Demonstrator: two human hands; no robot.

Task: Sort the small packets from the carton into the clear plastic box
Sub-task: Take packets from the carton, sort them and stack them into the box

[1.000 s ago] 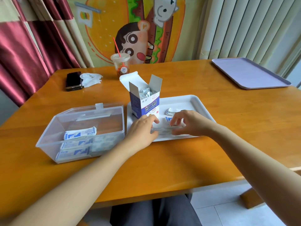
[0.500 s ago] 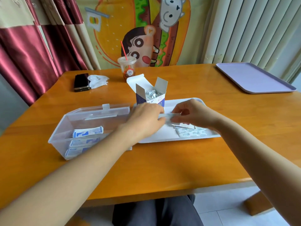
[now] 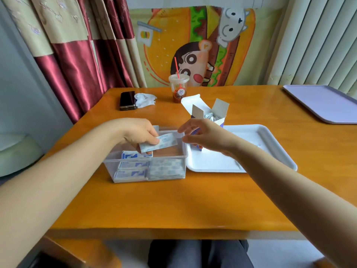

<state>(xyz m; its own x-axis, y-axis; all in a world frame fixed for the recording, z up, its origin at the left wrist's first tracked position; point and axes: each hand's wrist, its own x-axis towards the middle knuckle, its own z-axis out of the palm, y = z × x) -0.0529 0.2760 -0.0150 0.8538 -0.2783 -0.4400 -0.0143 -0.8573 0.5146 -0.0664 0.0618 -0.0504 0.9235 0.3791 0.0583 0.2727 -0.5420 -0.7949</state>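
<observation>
My left hand (image 3: pixel 139 135) hovers over the clear plastic box (image 3: pixel 168 157) and pinches a thin stack of small white-and-blue packets (image 3: pixel 160 143) above its open top. Stacked packets (image 3: pixel 133 167) lie inside the box against its front wall. My right hand (image 3: pixel 202 135) hangs beside the box's right rim, fingers spread and holding nothing. Behind that hand stands the open blue-and-white carton (image 3: pixel 216 115) with more packets showing at its top. The carton sits on a white tray (image 3: pixel 270 144).
A plastic drink cup with a red straw (image 3: pixel 178 89), a black phone (image 3: pixel 127 100) and a crumpled tissue (image 3: pixel 144 99) sit at the table's far side. A lilac tray (image 3: pixel 318 101) lies at the far right. The table's front edge is near my lap.
Both hands lifted packets off the white tray and moved left. My left hand now holds them over the box, and my right hand has let go.
</observation>
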